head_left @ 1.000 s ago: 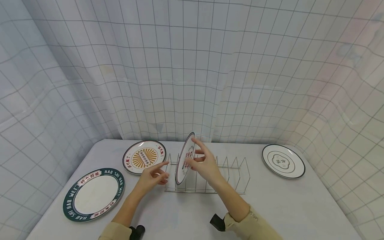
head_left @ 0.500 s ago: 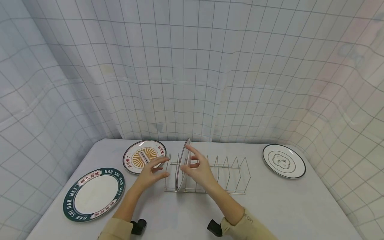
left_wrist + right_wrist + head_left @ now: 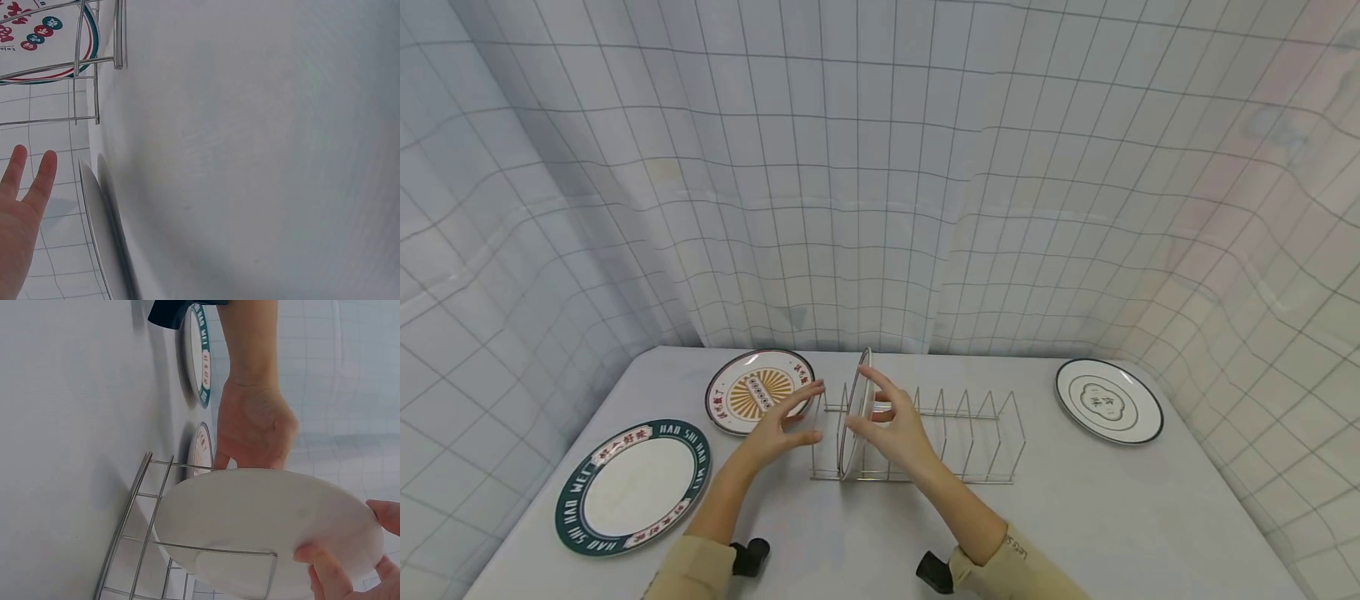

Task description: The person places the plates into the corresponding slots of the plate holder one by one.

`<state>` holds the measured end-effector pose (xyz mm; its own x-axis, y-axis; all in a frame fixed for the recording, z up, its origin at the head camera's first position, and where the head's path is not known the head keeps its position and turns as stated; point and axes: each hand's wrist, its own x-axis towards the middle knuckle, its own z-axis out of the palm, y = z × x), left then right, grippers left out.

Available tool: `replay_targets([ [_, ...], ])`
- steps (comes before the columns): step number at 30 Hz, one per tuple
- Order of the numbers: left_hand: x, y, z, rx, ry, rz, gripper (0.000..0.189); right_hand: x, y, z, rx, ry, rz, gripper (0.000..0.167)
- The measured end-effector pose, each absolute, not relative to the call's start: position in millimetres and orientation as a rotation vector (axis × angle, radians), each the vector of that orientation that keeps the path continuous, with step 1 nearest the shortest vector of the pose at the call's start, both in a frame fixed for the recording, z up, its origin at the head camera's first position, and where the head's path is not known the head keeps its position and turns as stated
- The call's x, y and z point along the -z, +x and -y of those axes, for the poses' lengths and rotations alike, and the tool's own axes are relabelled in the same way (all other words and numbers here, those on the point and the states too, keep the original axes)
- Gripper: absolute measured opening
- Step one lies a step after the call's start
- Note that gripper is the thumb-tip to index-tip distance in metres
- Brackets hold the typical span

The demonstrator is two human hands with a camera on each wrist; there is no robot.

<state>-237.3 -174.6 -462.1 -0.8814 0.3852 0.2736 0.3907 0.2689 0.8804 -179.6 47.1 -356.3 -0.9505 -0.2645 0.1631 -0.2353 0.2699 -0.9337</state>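
A white dinner plate (image 3: 854,425) with a dark rim stands nearly upright between the left wires of the metal plate rack (image 3: 972,417). Red characters and coloured dots show on its printed face (image 3: 37,37) in the left wrist view; the plain back (image 3: 250,515) fills much of the right wrist view. My right hand (image 3: 898,429) holds this plate from the right, thumb against the back and fingers at the upper rim. To the left of the rack's end, my left hand (image 3: 775,429) is held up with fingers spread, facing the plate and holding nothing.
Flat on the white table (image 3: 1120,517) lie a sunburst-patterned plate (image 3: 760,392) behind the left hand, a green-rimmed plate (image 3: 640,487) at the left, and a black-rimmed plate (image 3: 1108,402) at the right. A grid-patterned curtain (image 3: 880,208) surrounds the table.
The plate has come down from a tilt above the rack to nearly upright among its wires, the right hand moving with it. My left hand's fingers have spread apart.
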Motion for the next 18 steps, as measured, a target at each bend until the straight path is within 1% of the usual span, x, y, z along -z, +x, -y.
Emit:
replay_targets([
  [4, 464.3, -238.7, 174.3, 1.773, -0.753, 2.508, 0.064, 359.7, -182.1, -48.2, 1.810, -0.504, -2.476, 0.060],
  [12, 468.6, -242.0, 174.9, 1.821, -0.718, 2.514, 0.066, 393.6, -202.2, -52.3, 1.771, -0.530, -2.470, 0.063],
  [18, 468.4, -241.8, 176.1, 1.838, -0.733, 2.503, 0.066, 393.0, -201.9, -57.5, 1.734, -0.507, -2.456, 0.065],
])
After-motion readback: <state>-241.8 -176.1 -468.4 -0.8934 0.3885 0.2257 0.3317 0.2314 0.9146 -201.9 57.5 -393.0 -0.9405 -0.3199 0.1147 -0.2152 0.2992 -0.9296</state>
